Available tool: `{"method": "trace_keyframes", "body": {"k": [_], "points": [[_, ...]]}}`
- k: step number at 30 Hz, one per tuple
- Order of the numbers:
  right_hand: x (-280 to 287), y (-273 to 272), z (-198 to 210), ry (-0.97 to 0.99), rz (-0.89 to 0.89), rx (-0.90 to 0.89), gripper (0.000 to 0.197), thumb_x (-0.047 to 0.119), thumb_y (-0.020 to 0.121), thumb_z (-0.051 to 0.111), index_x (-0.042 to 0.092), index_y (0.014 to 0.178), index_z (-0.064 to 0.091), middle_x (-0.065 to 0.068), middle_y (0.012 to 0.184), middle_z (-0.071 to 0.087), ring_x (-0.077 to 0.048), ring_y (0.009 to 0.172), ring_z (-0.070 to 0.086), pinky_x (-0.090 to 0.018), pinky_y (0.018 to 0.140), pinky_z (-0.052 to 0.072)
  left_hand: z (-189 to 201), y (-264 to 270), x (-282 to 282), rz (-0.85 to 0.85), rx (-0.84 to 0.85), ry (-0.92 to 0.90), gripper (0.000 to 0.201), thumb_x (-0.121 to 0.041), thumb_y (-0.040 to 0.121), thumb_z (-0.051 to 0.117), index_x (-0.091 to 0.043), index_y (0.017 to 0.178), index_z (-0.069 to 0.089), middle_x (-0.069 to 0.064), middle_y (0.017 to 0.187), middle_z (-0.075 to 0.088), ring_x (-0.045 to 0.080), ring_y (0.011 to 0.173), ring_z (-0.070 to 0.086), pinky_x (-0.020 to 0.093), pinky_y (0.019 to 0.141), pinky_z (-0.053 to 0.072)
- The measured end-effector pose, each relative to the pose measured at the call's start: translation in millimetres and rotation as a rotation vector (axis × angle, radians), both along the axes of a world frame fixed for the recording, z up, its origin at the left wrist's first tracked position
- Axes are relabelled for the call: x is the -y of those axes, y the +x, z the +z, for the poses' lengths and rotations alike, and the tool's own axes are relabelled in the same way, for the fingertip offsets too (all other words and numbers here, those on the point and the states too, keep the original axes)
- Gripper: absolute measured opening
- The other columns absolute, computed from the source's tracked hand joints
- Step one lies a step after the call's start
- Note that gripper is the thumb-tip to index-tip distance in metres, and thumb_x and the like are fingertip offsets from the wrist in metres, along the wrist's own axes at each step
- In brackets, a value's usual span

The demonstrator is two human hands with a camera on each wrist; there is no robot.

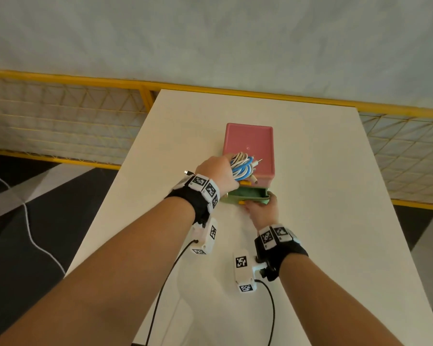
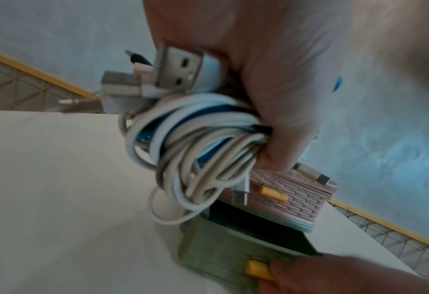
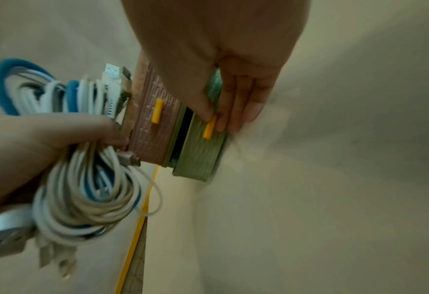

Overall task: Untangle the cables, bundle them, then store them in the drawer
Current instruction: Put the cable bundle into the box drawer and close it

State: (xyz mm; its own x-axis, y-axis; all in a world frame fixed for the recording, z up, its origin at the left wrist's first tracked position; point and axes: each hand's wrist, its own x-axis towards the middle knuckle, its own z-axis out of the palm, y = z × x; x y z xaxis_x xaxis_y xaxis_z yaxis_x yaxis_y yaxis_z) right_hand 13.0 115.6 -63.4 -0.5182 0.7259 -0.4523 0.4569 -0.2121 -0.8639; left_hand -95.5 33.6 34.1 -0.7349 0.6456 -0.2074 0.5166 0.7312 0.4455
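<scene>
Near the desk's [image 1: 323, 221] far edge, beside the pink box [image 1: 249, 146], the left hand [image 1: 216, 172] clutches the cable bundle [image 1: 241, 166] above the partly open green drawer [image 1: 245, 194], whose yellow handle [image 3: 209, 127] the right hand [image 1: 263, 211] pinches. Light and floppy, the coils likely spring loose; gripping mid-coil seems safest.

A coiled bundle of white and blue cables [image 1: 241, 166], plugs jutting out, hangs over the pink-topped organizer [image 1: 249, 148]; its green bottom drawer [image 1: 245, 195] stands partly open.
</scene>
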Motion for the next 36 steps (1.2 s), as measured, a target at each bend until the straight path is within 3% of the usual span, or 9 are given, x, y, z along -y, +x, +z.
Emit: {"method": "trace_keyframes", "body": {"k": [3, 5, 11, 19, 23, 27, 30, 33, 36], "points": [[-2, 3, 18, 0.126, 0.015, 0.226, 0.076, 0.04, 0.078, 0.057, 0.018, 0.144, 0.029, -0.013, 0.135, 0.036, -0.031, 0.126, 0.036, -0.043, 0.104, 0.031, -1, 0, 0, 0.001, 0.003, 0.003, 0.046, -0.023, 0.076, 0.072, -0.025, 0.119, 0.057, 0.001, 0.096, 0.069, 0.026, 0.087, 0.066, 0.036, 0.077, 0.057], [-9, -4, 24, 0.214, 0.023, 0.255, 0.075, 0.036, 0.078, 0.058, 0.019, 0.145, 0.028, -0.013, 0.137, 0.03, -0.032, 0.131, 0.028, -0.043, 0.108, 0.027, -1, 0, 0, 0.002, -0.001, 0.004, 0.045, -0.023, 0.075, 0.072, -0.024, 0.118, 0.057, 0.002, 0.096, 0.069, 0.026, 0.086, 0.066, 0.035, 0.076, 0.057], [-24, -12, 25, 0.321, 0.134, 0.222, 0.064, 0.002, 0.082, 0.05, 0.014, 0.142, 0.03, -0.017, 0.132, 0.036, -0.034, 0.112, 0.05, -0.035, 0.094, 0.041, -3, 0, 1, 0.006, -0.003, 0.017, 0.044, -0.021, 0.077, 0.072, -0.023, 0.118, 0.057, 0.003, 0.096, 0.07, 0.027, 0.086, 0.065, 0.034, 0.076, 0.056], [5, 31, 11, 0.357, 0.326, 0.21, 0.077, -0.004, 0.082, 0.043, 0.02, 0.149, 0.013, -0.016, 0.125, 0.034, -0.034, 0.092, 0.054, -0.037, 0.082, 0.047, 2, 5, 2, -0.004, -0.004, -0.006, 0.045, -0.022, 0.077, 0.071, -0.022, 0.119, 0.056, 0.003, 0.097, 0.069, 0.027, 0.085, 0.065, 0.032, 0.073, 0.053], [3, 37, 10, 0.357, 0.376, 0.158, 0.081, -0.008, 0.081, 0.039, 0.024, 0.149, 0.013, -0.015, 0.117, 0.034, -0.037, 0.085, 0.054, -0.041, 0.089, 0.047, 0, 29, 17, -0.072, -0.2, 0.047, 0.039, -0.032, 0.083, 0.067, -0.02, 0.117, 0.053, 0.003, 0.097, 0.068, 0.03, 0.083, 0.066, 0.038, 0.074, 0.055], [2, 38, 8, 0.391, 0.399, 0.145, 0.081, 0.0, 0.083, 0.048, 0.027, 0.15, 0.014, -0.008, 0.109, 0.034, -0.027, 0.079, 0.051, -0.034, 0.092, 0.045, -15, 52, 22, -0.347, -0.289, -0.263, 0.033, -0.028, 0.087, 0.064, -0.015, 0.115, 0.051, 0.005, 0.106, 0.066, 0.027, 0.092, 0.064, 0.034, 0.07, 0.045], [2, 41, 8, 0.363, 0.387, 0.111, 0.085, 0.001, 0.083, 0.05, 0.032, 0.15, 0.009, -0.006, 0.108, 0.034, -0.023, 0.081, 0.048, -0.032, 0.092, 0.043, -24, 53, 12, -0.364, -0.258, -0.463, 0.025, -0.018, 0.09, 0.061, -0.012, 0.113, 0.054, 0.006, 0.109, 0.065, 0.027, 0.099, 0.062, 0.033, 0.071, 0.039], [6, 45, 8, 0.406, 0.361, 0.042, 0.089, -0.004, 0.081, 0.049, 0.033, 0.15, 0.005, -0.004, 0.118, 0.033, -0.023, 0.083, 0.053, -0.04, 0.087, 0.049, -34, 54, -6, -0.259, -0.264, -0.478, 0.021, -0.015, 0.094, 0.056, -0.009, 0.114, 0.058, 0.008, 0.115, 0.066, 0.028, 0.107, 0.062, 0.033, 0.08, 0.043], [12, 49, 3, 0.605, 0.411, -0.021, 0.093, -0.001, 0.083, 0.054, 0.042, 0.148, 0.003, 0.006, 0.151, 0.016, -0.023, 0.089, 0.059, -0.036, 0.074, 0.053, -44, 61, -26, -0.212, -0.366, -0.521, 0.022, -0.008, 0.097, 0.044, -0.009, 0.112, 0.06, 0.007, 0.114, 0.064, 0.025, 0.104, 0.062, 0.033, 0.083, 0.044]]}}
